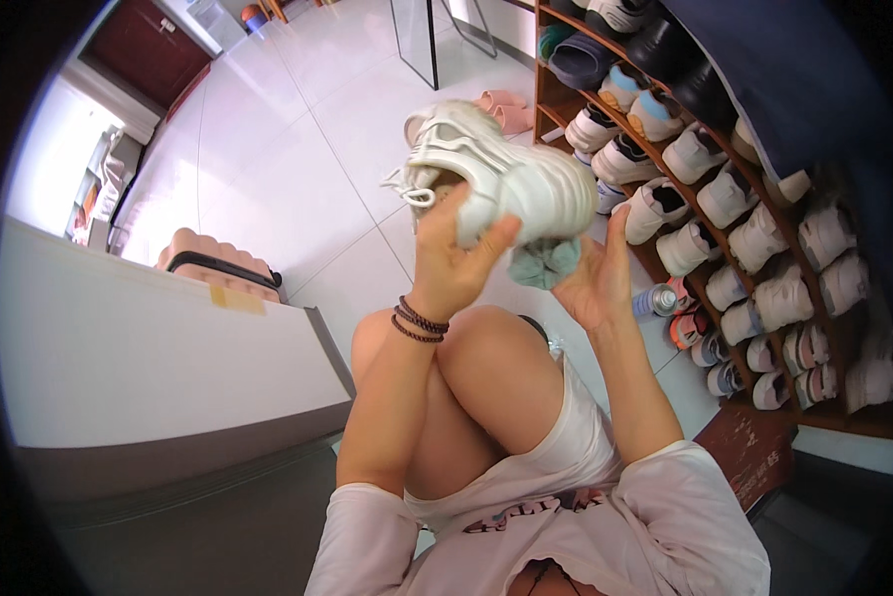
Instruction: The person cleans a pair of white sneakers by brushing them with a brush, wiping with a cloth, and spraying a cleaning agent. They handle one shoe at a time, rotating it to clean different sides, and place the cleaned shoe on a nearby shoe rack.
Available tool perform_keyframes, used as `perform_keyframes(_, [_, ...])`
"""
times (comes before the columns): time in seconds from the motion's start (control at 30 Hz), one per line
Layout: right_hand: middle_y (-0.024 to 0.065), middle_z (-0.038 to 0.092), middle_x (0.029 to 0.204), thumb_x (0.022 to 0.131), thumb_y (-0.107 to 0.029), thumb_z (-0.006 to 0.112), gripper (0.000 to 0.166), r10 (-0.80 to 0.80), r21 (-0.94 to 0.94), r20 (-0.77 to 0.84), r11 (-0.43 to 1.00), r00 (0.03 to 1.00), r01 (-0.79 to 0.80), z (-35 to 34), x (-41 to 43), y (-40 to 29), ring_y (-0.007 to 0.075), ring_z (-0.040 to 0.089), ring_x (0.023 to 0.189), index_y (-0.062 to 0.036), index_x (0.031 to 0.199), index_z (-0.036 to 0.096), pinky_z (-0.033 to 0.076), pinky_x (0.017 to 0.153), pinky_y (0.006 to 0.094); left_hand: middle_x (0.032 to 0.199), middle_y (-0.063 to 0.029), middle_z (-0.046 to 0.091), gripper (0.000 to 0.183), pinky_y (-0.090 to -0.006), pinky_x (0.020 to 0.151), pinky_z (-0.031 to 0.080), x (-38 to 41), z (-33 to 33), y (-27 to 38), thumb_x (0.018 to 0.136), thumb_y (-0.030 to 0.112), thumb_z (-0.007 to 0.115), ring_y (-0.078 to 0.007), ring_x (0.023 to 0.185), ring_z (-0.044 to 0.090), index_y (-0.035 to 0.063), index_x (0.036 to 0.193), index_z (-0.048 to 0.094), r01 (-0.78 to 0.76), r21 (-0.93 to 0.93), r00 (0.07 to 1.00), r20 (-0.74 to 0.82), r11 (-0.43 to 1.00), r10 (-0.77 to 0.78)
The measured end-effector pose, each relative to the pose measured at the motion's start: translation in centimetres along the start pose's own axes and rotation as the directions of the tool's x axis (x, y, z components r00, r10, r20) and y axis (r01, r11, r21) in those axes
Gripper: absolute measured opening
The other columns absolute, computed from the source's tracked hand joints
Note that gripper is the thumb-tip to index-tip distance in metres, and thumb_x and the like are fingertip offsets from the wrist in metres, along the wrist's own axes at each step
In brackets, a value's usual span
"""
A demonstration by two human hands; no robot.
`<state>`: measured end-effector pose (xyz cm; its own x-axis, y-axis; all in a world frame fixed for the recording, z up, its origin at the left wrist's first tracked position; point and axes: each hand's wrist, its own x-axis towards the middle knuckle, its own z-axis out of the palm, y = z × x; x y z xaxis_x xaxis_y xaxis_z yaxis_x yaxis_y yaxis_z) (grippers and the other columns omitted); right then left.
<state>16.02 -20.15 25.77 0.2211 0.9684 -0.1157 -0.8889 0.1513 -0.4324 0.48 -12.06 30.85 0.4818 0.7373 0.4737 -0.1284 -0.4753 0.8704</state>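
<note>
My left hand (458, 261) grips a chunky white sneaker (543, 186) above my knees, its fingers in the shoe's opening and its thumb on the outside. The shoe lies tilted, its pale laces (409, 190) hanging at the left. My right hand (595, 279) holds a soft, teal, cloth-like piece (543, 262) close under the shoe. Some of its fingers are hidden behind that piece, and I cannot tell whether the cloth touches the shoe.
On the right, a wooden shoe rack (744, 279) holds many pairs. A spray can (655, 300) stands beside it on the tiled floor (327, 216). Pink slippers (510, 115) lie beyond the sneaker. To the left are a white panel (163, 350) and a peach ribbed suitcase (215, 261).
</note>
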Motion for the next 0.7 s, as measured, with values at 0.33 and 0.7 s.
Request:
perform_keyframes(0.33, [0.0093, 0.052, 0.127, 0.077, -0.045, 0.067, 0.072, -0.213, -0.062, -0.011, 0.975, 0.977, 0.212, -2.0, 1.0, -0.2, 0.0229, 0.051, 0.116, -0.0047, 0.131, 0.043, 0.040, 0.100, 0.0417, 0.114, -0.0087, 0.057, 0.039, -0.0326, 0.088, 0.045, -0.8, -0.4, 1.1, 0.084, 0.012, 0.067, -0.0207, 0.106, 0.053, -0.0031, 0.116, 0.052, 0.457, -0.097, 0.832, 0.398, 0.884, -0.387])
perform_keyframes(0.7, [0.0046, 0.050, 0.130, 0.082, -0.044, 0.063, 0.069, -0.249, -0.150, 0.132, 0.952, 0.960, 0.267, -4.3, 2.5, 2.2, 0.0182, 0.047, 0.118, -0.0049, 0.133, 0.041, 0.035, 0.102, 0.0363, 0.107, -0.0076, 0.060, 0.033, -0.0261, 0.079, 0.047, 0.2, 0.8, -1.5, 0.086, 0.014, 0.064, -0.0120, 0.092, 0.057, -0.0032, 0.113, 0.054, 0.300, -0.583, 0.892, -0.109, 0.755, -0.439])
